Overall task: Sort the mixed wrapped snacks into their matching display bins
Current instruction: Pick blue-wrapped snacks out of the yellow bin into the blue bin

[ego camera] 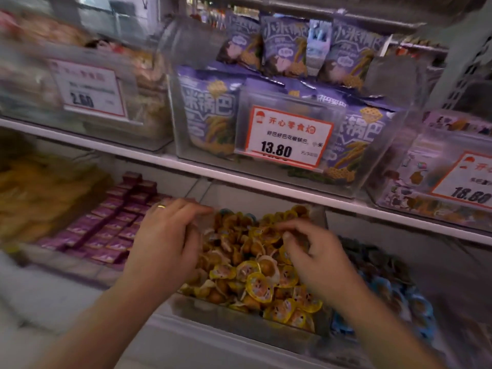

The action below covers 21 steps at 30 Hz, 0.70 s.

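Note:
A clear display bin [239, 322] on the lower shelf holds a heap of small yellow-lidded snack cups [259, 287]. My left hand [170, 235], wearing a ring, lies over the left part of the heap with fingers spread toward the back. My right hand [314, 251] is over the right part, its fingers curled down into the cups; whether it pinches one is hidden. To the left sits a bin of purple wrapped squares [106, 230]. To the right is a bin of blue-lidded cups [394, 294].
The upper shelf [186, 166] carries clear bins of purple snack bags [213, 110] with a 13.80 price tag [288, 137], a blurred bin at left and another at right. Yellow packets [40, 193] fill the far-left lower bin. The view is motion-blurred at the edges.

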Each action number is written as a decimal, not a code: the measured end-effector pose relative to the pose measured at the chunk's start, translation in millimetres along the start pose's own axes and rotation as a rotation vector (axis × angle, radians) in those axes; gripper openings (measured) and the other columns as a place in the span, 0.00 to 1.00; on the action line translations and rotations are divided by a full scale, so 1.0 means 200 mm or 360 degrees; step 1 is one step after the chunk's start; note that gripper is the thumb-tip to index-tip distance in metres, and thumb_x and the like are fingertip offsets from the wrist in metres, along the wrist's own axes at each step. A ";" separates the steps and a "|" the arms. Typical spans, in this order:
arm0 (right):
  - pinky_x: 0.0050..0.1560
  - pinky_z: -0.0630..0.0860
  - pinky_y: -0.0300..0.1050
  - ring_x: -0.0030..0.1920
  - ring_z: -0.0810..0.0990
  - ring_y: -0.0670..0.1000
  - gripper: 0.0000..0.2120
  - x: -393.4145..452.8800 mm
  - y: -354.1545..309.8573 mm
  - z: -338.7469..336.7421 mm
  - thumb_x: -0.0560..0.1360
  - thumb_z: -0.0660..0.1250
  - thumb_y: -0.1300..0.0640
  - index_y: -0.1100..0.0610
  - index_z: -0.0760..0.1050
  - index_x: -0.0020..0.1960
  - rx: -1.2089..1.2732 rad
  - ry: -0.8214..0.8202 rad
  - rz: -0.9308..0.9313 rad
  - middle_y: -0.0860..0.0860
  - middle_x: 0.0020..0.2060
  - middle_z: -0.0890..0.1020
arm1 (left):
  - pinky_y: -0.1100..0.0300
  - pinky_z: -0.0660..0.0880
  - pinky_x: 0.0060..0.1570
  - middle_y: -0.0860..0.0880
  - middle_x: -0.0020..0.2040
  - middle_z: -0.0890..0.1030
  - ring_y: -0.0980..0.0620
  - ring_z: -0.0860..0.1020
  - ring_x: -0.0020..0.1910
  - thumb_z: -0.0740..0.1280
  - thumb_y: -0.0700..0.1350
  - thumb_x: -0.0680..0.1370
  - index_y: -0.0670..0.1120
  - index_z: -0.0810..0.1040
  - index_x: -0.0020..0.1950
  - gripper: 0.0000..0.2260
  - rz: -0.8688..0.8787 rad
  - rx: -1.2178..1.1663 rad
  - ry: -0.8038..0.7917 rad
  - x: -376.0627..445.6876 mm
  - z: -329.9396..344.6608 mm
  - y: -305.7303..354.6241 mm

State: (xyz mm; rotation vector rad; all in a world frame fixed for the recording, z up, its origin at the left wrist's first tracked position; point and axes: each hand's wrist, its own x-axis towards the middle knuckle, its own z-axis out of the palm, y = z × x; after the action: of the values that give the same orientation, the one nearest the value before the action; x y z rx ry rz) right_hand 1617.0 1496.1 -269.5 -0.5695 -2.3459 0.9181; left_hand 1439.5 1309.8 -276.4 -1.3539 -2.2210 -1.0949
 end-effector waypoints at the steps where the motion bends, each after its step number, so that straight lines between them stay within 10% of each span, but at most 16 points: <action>1: 0.43 0.78 0.37 0.42 0.81 0.43 0.10 0.05 -0.02 0.06 0.78 0.63 0.50 0.41 0.79 0.56 -0.0066 -0.0138 -0.0006 0.41 0.45 0.83 | 0.46 0.75 0.53 0.52 0.53 0.80 0.47 0.78 0.52 0.58 0.44 0.72 0.49 0.81 0.56 0.17 -0.0032 0.0035 -0.0042 -0.02 -0.01 -0.03; 5: 0.58 0.76 0.45 0.56 0.80 0.49 0.14 0.30 -0.08 0.34 0.79 0.65 0.54 0.51 0.78 0.63 -0.0421 -0.0567 -0.0002 0.50 0.58 0.82 | 0.51 0.74 0.56 0.52 0.60 0.78 0.49 0.77 0.58 0.59 0.45 0.76 0.50 0.80 0.59 0.15 -0.0030 0.0118 -0.0230 -0.08 -0.02 -0.13; 11: 0.62 0.74 0.48 0.63 0.77 0.56 0.20 0.50 -0.06 0.63 0.78 0.62 0.41 0.39 0.72 0.69 -0.0991 -0.1103 -0.0065 0.54 0.66 0.75 | 0.51 0.73 0.59 0.53 0.62 0.76 0.51 0.75 0.61 0.60 0.47 0.78 0.52 0.80 0.61 0.14 -0.0064 0.0017 -0.0275 -0.07 -0.04 -0.17; 18: 0.53 0.78 0.48 0.49 0.83 0.51 0.09 0.61 0.02 0.37 0.78 0.68 0.50 0.55 0.82 0.48 -0.0769 -0.1160 0.0278 0.50 0.46 0.85 | 0.59 0.69 0.62 0.57 0.62 0.73 0.55 0.72 0.61 0.61 0.49 0.79 0.55 0.77 0.64 0.14 -0.0094 -0.0026 -0.0277 -0.07 -0.02 -0.21; 21: 0.52 0.80 0.53 0.45 0.83 0.54 0.11 0.71 0.07 0.36 0.79 0.64 0.49 0.54 0.81 0.45 -0.0606 -0.0799 0.0397 0.53 0.43 0.84 | 0.60 0.70 0.61 0.57 0.63 0.73 0.55 0.72 0.61 0.62 0.49 0.79 0.56 0.77 0.64 0.14 -0.0128 -0.0095 -0.0245 -0.06 -0.02 -0.22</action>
State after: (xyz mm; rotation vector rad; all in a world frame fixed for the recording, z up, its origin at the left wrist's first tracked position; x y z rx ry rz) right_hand 1466.3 1549.8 -275.5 -0.8818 -2.9885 0.7887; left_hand 1408.7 1288.4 -301.3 -1.4287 -2.3890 -1.1272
